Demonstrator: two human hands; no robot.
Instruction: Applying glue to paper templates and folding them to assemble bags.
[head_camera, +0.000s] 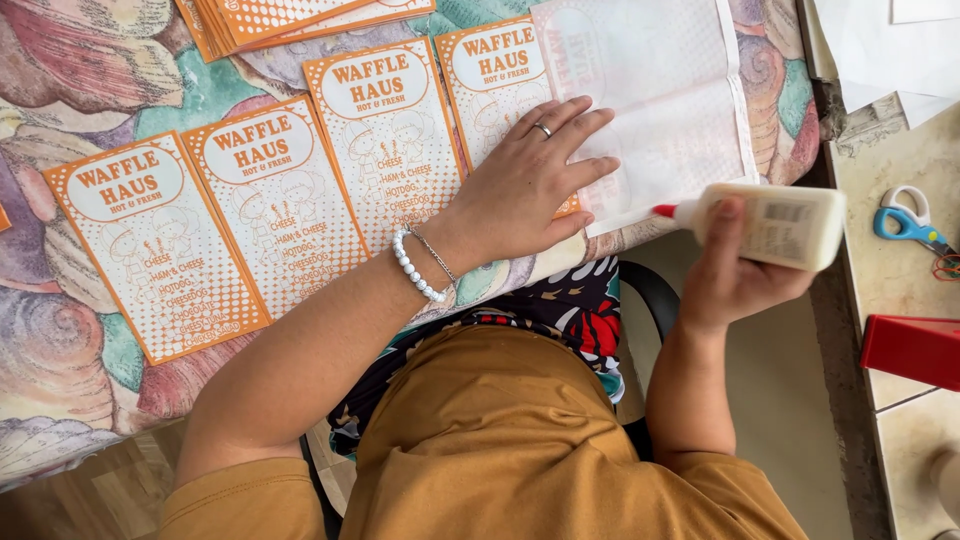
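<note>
Right now your right hand (735, 275) grips a white glue bottle (770, 222), red tip at the near edge of the face-down white sheet (665, 110), which your flat, open left hand (525, 180) presses onto the floral tablecloth (60, 70) beside orange printed cards (270, 200).
</note>
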